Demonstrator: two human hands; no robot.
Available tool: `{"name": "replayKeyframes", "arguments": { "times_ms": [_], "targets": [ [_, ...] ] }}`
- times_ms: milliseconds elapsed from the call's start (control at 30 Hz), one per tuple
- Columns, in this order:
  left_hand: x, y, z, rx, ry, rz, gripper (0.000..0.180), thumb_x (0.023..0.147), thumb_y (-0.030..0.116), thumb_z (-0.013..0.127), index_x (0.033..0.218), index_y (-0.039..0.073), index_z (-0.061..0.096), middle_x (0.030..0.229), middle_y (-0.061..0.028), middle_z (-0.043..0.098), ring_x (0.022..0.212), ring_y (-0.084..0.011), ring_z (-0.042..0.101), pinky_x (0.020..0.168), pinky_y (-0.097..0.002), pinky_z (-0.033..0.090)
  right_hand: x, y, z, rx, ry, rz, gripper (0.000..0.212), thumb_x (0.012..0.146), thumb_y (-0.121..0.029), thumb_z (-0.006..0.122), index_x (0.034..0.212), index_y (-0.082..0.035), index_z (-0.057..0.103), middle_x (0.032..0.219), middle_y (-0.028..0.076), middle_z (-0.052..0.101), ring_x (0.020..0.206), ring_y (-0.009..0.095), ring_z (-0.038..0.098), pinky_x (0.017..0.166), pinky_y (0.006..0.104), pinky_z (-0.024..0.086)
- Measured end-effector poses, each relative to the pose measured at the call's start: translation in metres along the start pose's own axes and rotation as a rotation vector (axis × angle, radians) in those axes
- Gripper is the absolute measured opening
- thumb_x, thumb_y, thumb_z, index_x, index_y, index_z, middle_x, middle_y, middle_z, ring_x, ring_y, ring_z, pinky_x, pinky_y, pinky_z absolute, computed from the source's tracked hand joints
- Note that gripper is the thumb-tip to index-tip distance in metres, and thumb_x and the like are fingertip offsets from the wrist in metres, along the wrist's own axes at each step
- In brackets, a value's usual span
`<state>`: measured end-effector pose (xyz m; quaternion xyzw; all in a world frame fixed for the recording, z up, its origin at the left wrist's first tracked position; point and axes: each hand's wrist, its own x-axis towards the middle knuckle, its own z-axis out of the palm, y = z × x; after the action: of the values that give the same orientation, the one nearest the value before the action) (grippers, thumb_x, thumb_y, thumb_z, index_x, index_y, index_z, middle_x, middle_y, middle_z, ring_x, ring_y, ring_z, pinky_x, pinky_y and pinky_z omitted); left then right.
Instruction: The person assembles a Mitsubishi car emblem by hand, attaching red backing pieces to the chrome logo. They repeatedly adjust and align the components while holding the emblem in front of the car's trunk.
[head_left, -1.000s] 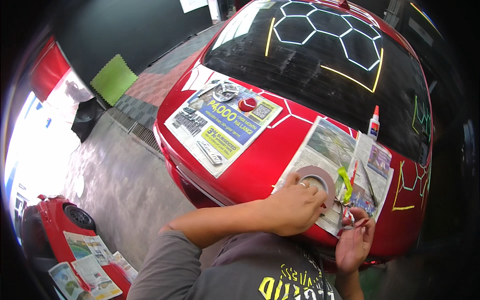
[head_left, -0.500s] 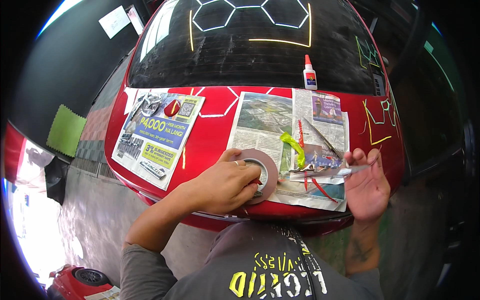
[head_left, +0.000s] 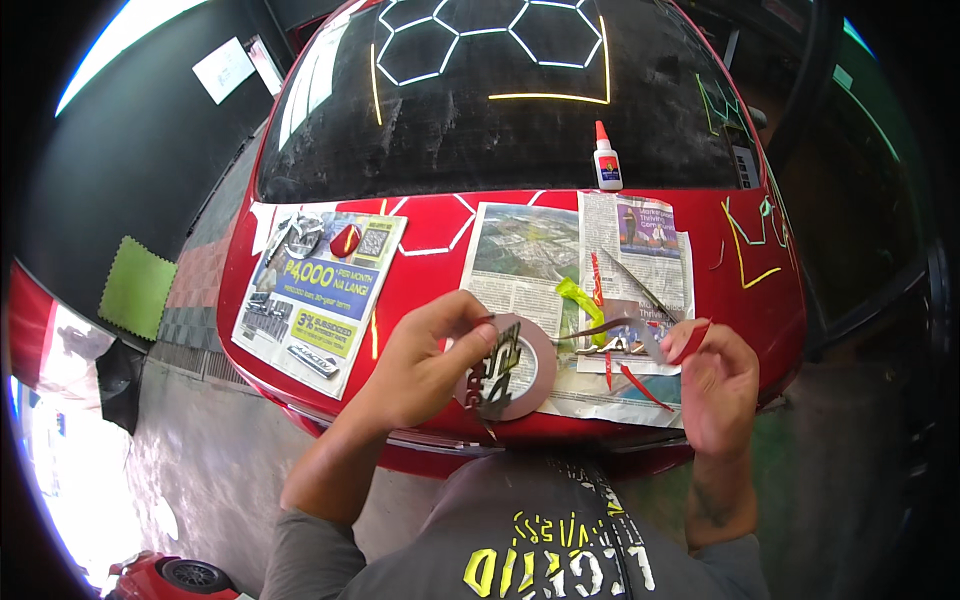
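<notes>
My left hand (head_left: pixel 435 360) pinches a dark openwork emblem (head_left: pixel 502 368) between thumb and fingers, lettering-like in shape. Right behind it is a grey-pink roll of tape (head_left: pixel 541 372); whether the left hand also bears the roll, I cannot tell. From the roll's side a narrow, blurred strip of tape (head_left: pixel 598 328) curves across toward my right hand (head_left: pixel 718 375). The right fingers are closed around the strip's pale far end, and a bit of red strip (head_left: pixel 691 341) shows at their tips. Below are newspaper sheets (head_left: pixel 520 285) on the red car's boot lid.
A glue bottle (head_left: pixel 606 158) with a red cap stands by the rear window (head_left: pixel 450 140). Tweezers (head_left: pixel 640 285), a crumpled yellow-green strip (head_left: pixel 580 297) and red scraps (head_left: pixel 640 385) lie on the papers. Another newspaper (head_left: pixel 310 300) at left bears a red emblem (head_left: pixel 345 240).
My left hand has drawn back and turned, so the dark emblem now shows before the roll. My right hand has shifted slightly left and down, the strip now bowing between the hands.
</notes>
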<state>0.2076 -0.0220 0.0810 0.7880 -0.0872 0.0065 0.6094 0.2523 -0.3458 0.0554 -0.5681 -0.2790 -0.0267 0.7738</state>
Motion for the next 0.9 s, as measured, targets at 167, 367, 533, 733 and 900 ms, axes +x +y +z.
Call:
{"name": "replayKeyframes", "arguments": {
  "times_ms": [167, 367, 533, 733, 900],
  "targets": [
    [0.000, 0.007, 0.002, -0.382, 0.228, -0.052, 0.016, 0.108, 0.016, 0.062, 0.113, 0.001, 0.065, 0.096, -0.0070, 0.072, 0.078, -0.0115, 0.071, 0.068, -0.0265, 0.060, 0.013, -0.034, 0.034, -0.048, -0.170, -0.111, 0.009, 0.095, 0.002, 0.075, 0.101, 0.005, 0.069, 0.099, 0.014, 0.070, 0.094, 0.020, 0.064, 0.090, 0.0352, 0.049],
    [0.007, 0.007, 0.014, -0.450, 0.374, -0.021, 0.029, 0.108, 0.012, 0.060, 0.132, -0.004, 0.063, 0.108, -0.0141, 0.076, 0.089, -0.0210, 0.078, 0.072, -0.0289, 0.066, 0.013, -0.030, 0.060, -0.026, -0.259, 0.203, 0.017, 0.094, 0.002, 0.077, 0.109, 0.007, 0.070, 0.100, 0.011, 0.072, 0.091, 0.013, 0.068, 0.083, 0.0282, 0.054],
    [0.003, 0.011, 0.018, -0.422, 0.365, 0.001, 0.032, 0.106, 0.008, 0.061, 0.136, -0.005, 0.061, 0.114, -0.0157, 0.076, 0.095, -0.0207, 0.078, 0.074, -0.0288, 0.065, 0.024, -0.013, 0.063, -0.094, -0.201, 0.265, 0.021, 0.093, -0.002, 0.080, 0.111, 0.005, 0.070, 0.098, 0.009, 0.074, 0.091, 0.012, 0.070, 0.083, 0.0263, 0.057],
    [-0.003, 0.012, 0.031, -0.370, 0.306, 0.015, 0.031, 0.105, 0.007, 0.064, 0.133, -0.005, 0.061, 0.110, -0.0147, 0.078, 0.094, -0.0175, 0.077, 0.073, -0.0264, 0.063, 0.058, -0.021, 0.075, -0.414, -0.273, 0.080, 0.022, 0.090, -0.005, 0.082, 0.107, 0.001, 0.071, 0.092, 0.011, 0.078, 0.086, 0.016, 0.075, 0.080, 0.0310, 0.058],
    [-0.001, 0.014, 0.037, -0.358, 0.294, -0.006, 0.031, 0.103, 0.008, 0.067, 0.131, -0.004, 0.059, 0.104, -0.0151, 0.079, 0.091, -0.0170, 0.077, 0.066, -0.0247, 0.059, 0.073, -0.035, 0.082, -0.500, -0.320, 0.130, 0.020, 0.091, -0.005, 0.080, 0.108, 0.002, 0.072, 0.094, 0.013, 0.079, 0.086, 0.018, 0.076, 0.080, 0.0319, 0.058]
  ]
}}
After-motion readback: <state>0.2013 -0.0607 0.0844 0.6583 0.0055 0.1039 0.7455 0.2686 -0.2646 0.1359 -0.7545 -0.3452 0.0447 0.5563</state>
